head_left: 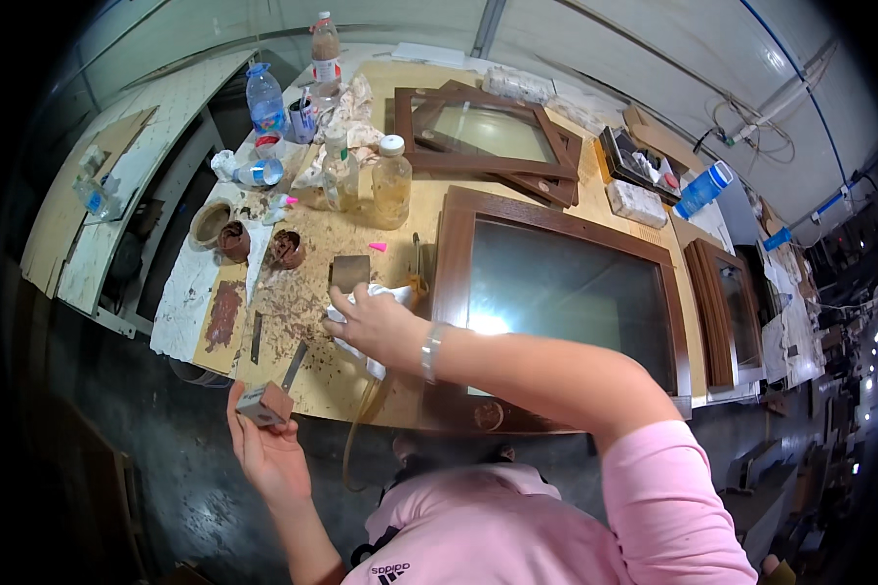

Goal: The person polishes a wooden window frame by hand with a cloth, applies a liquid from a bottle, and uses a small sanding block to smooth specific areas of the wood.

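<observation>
My left hand (275, 466) is raised in front of the table's near edge. Its fingers hold a small block (265, 404) with grey sides and a reddish-brown end. My right hand (385, 327) reaches across the worktable, its fingers closed over a white cloth (373, 369) that is partly hidden under it. Just beyond those fingertips lies a brown block (351, 269). To the right of this hand rests a brown framed glass door panel (566, 283), which my right forearm crosses. Two flat blades, a putty knife (295, 369) and a shorter dark strip (257, 338), lie to its left.
Brown shavings cover the board around two tubs of brown paste (288, 248). Bottles (392, 180) and crumpled rags (353, 112) stand farther back. More framed panels (488, 132) are stacked at the far side. A yellowish hose (361, 419) hangs over the front edge.
</observation>
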{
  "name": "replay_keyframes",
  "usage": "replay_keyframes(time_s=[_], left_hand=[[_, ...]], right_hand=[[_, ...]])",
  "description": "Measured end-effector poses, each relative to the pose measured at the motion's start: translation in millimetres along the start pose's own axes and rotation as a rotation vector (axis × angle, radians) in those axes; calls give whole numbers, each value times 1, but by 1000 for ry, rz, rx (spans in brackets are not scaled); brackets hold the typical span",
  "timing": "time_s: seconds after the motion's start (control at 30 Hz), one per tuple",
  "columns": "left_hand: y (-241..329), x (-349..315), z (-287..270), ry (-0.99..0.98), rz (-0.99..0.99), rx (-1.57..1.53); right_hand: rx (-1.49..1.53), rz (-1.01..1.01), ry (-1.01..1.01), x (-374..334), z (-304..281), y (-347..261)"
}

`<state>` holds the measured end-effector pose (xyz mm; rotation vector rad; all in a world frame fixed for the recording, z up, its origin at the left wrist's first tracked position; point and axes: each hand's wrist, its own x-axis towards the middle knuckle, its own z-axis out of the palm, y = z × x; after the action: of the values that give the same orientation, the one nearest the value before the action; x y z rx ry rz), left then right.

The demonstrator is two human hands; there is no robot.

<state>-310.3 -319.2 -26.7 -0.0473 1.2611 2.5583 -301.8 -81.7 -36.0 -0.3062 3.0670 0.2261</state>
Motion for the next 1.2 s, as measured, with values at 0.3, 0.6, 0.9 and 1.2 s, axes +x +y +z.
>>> replay_keyframes(time_s=[0.3, 0.6, 0.9, 1.2], left_hand=[[-13, -35, -61, 12, -122, -64], [-20, -80, -23, -167, 13, 87], [-71, -153, 48, 4, 351, 338], [-102, -170, 84, 172, 581, 892]], right_hand=[[-181, -79, -278, 56, 64, -12], [414, 0, 458, -32, -64, 44], [505, 797, 190, -281, -95, 200], [401, 448, 270, -403, 3, 222]])
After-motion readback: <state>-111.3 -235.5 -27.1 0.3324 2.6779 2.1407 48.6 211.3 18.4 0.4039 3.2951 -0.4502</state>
